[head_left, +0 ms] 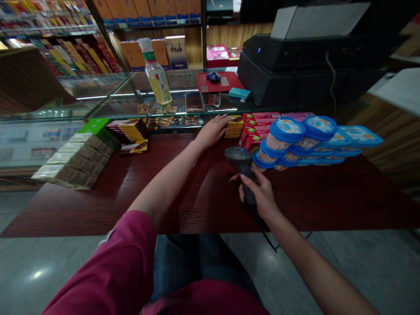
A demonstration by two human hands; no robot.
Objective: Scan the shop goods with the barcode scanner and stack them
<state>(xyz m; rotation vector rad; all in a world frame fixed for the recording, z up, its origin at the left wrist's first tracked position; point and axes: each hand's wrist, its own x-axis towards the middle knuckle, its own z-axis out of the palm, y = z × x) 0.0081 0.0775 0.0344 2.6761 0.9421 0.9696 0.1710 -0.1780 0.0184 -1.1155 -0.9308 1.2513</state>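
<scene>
My left hand (214, 130) reaches to the back of the dark red table, fingers stretched out. Its fingertips touch the left side of a small stack of yellow-and-brown packs (235, 127); whether the thumb grips one is hidden. In my right hand (260, 191) is a black handheld barcode scanner (244, 168), held by its handle with the head pointing left. Right of the stack stand red boxes (260, 129) and blue-lidded tubs (287, 130). Further left are more yellow-and-brown packs (133, 131), upright, with a few lying flat in front.
Cream-coloured cartons (77, 159) and a green pack (95, 127) stand at the table's left. Behind is a glass counter with a drink bottle (155, 76), a computer mouse (214, 77) and a light-blue box (239, 93). Black equipment (282, 78) sits at the back right.
</scene>
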